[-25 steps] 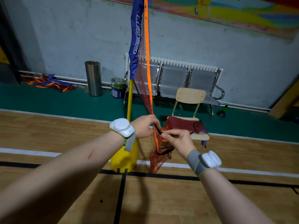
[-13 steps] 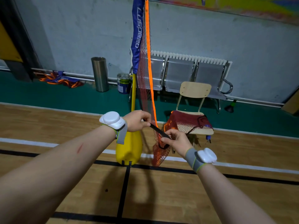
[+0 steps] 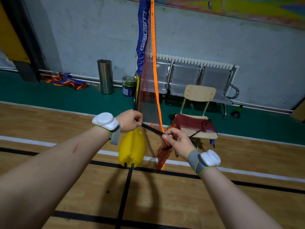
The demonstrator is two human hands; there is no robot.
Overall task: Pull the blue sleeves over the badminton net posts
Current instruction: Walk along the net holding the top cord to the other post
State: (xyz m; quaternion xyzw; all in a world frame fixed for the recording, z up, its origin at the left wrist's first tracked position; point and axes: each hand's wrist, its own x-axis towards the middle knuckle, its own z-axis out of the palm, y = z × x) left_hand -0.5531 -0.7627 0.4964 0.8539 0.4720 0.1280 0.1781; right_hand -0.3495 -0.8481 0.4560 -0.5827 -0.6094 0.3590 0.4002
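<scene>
Blue sleeve [image 3: 143, 38] hangs over the upper part of the post [image 3: 137, 90]. Its lower hem ends well above our hands. Bare yellow post shows below it, down to the yellow base [image 3: 132, 146]. The base stands on the floor [image 3: 165, 195] where two black court lines meet. The net [image 3: 147, 83], with its orange tape [image 3: 154, 63], hangs just beside the sleeve and drops in a loose bunch to the floor.

Hands: the left hand [image 3: 130, 120] has its fingers curled and pinches one end of a black strap [image 3: 152, 129] close against the post. The right hand [image 3: 176, 139] pinches the other end between thumb and forefinger. The strap runs taut between them, across the net's lower part.

Step, as we judge it: the sleeve is only partly drawn down. We are handling the strap at the post, not the sleeve itself. We cannot tell whether the strap is being tied or undone.

Next move calls for settling the strap, then gripping the hem and drawing it down the post without snagging mesh. More netting lies heaped on the chair [image 3: 199, 95] behind.
</scene>
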